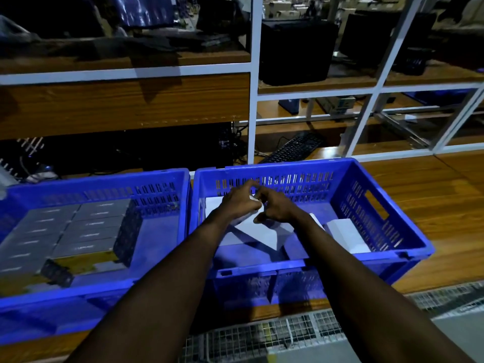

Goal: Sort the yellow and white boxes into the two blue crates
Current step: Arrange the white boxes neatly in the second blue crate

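Head view looks down on two blue crates side by side on a wooden bench [424, 195]. Both hands reach into the right crate [366, 179] near its far wall. The left hand [239, 201] has its grip closed on a small white box [255, 198], fingers curled over it; the right hand [275, 208] meets it there, fingertips bent in and touching the same box, though how firmly it holds cannot be told. Beneath the hands lie more white boxes: a tilted one [262, 231] in the middle of the crate floor, another [347, 235] flat toward the right wall, and one [213, 206] partly hidden behind the left wrist. The left crate [104, 183] holds flat boxes [76, 229] packed in rows; they look grey in the dim light. Behind the crates stand white-framed shelves [254, 87], with a black keyboard [294, 148] lying just past the right crate's rim. A wire grid [262, 334] lies along the bench's near edge, under the forearms.
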{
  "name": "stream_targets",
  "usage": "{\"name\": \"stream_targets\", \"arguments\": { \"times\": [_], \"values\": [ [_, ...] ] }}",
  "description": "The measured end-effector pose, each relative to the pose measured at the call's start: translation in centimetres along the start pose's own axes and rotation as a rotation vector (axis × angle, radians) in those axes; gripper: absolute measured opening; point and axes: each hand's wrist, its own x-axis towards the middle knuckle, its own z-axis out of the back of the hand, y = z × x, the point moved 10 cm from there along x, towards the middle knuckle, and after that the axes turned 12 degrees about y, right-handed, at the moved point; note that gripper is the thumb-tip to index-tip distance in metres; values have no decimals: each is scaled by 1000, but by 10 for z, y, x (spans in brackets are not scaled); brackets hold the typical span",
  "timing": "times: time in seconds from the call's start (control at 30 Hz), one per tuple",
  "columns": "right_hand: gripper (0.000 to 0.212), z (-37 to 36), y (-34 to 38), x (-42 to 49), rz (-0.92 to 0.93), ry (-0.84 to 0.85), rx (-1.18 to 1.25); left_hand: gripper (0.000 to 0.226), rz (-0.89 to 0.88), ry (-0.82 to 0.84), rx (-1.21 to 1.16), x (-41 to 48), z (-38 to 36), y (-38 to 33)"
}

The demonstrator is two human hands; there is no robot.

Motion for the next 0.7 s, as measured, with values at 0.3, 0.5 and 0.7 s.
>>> {"name": "stream_targets", "arguments": {
  "times": [0.3,0.5,0.7],
  "values": [
    [81,-34,9,17,-45,142,-282,68,39,244,412,1,-13,20],
    [49,-43,-17,11,-170,336,-332,69,113,362,605,-4,-15,34],
    [43,-49,-21,6,-243,388,-385,71,196,451,593,-19,-27,56]
  ]
}}
